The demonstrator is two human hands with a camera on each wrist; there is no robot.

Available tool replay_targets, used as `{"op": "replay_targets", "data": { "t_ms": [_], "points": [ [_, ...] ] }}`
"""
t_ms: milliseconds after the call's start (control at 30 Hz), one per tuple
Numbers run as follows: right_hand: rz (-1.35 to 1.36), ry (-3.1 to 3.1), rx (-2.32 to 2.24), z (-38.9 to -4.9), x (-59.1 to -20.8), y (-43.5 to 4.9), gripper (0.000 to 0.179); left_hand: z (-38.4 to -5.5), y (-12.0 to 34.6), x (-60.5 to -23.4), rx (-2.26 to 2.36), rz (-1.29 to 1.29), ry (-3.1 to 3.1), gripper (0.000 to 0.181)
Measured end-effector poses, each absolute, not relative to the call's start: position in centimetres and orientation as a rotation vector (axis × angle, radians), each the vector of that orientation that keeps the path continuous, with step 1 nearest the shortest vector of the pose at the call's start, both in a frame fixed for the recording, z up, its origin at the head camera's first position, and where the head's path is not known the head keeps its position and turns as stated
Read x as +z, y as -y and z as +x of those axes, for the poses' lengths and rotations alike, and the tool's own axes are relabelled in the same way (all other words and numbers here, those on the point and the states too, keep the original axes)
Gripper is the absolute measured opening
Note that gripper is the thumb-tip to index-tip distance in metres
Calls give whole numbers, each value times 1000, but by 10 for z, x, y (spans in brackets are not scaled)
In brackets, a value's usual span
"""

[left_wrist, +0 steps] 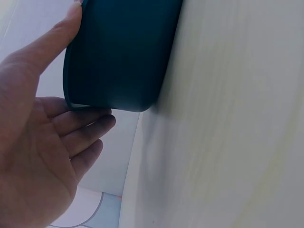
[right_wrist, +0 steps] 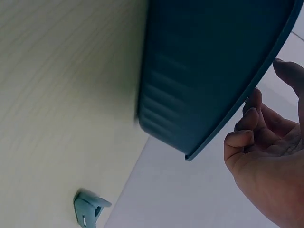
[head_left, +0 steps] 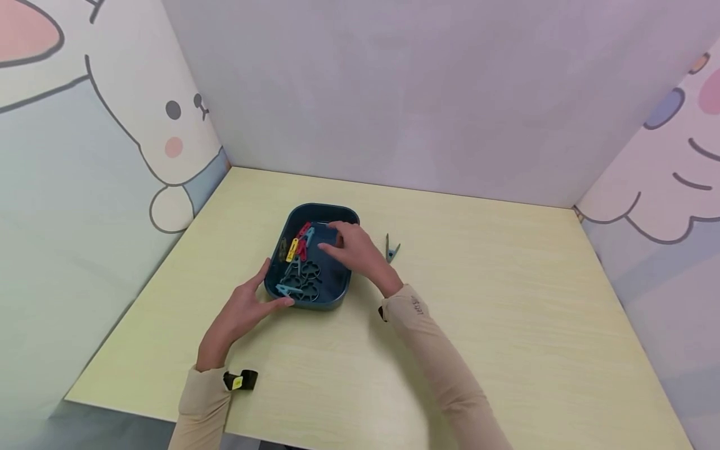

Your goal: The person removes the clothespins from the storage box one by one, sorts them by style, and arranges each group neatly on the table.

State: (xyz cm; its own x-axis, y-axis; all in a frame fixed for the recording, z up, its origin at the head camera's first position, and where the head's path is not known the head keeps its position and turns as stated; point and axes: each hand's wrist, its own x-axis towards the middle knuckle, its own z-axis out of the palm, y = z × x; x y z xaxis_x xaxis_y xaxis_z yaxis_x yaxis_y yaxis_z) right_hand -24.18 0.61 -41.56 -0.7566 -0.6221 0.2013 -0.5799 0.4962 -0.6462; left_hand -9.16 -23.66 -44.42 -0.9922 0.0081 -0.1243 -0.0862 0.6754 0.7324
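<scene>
A dark teal plastic bin [head_left: 317, 305] stands on the table. My left hand [head_left: 245, 310] holds its near-left corner, thumb at the near rim and fingers along the left wall. In the left wrist view the fingertips [left_wrist: 108, 118] lie against the bin's outer side. Over the bin's right part is my right hand [head_left: 357, 248], thumb and forefinger spread apart, other fingers loosely curled, holding nothing. Inside lie a yellow clothespin [head_left: 292, 250], red clothespins [head_left: 302, 250], light blue clothespins [head_left: 289, 290], an olive clip [head_left: 283, 249] and several dark flower-shaped pieces [head_left: 309, 270].
One grey-blue clothespin [head_left: 391, 252] lies on the table just right of the bin; the right wrist view shows this clothespin [right_wrist: 88, 209] too. The pale wooden table [head_left: 506, 300] meets a back wall [head_left: 394, 94] and side walls with cartoon drawings.
</scene>
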Motion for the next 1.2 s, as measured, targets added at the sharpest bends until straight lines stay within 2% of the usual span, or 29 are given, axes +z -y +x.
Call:
{"op": "replay_targets", "data": {
  "t_ms": [667,1200],
  "points": [
    [-1172,-2531,-739,-237,-421,32,46,-93,237,-446,1226,-63,-2760,109],
    [-986,-2478,-668,-239,-421,49,41,-94,238,-448,1265,-70,-2746,107]
  ]
}}
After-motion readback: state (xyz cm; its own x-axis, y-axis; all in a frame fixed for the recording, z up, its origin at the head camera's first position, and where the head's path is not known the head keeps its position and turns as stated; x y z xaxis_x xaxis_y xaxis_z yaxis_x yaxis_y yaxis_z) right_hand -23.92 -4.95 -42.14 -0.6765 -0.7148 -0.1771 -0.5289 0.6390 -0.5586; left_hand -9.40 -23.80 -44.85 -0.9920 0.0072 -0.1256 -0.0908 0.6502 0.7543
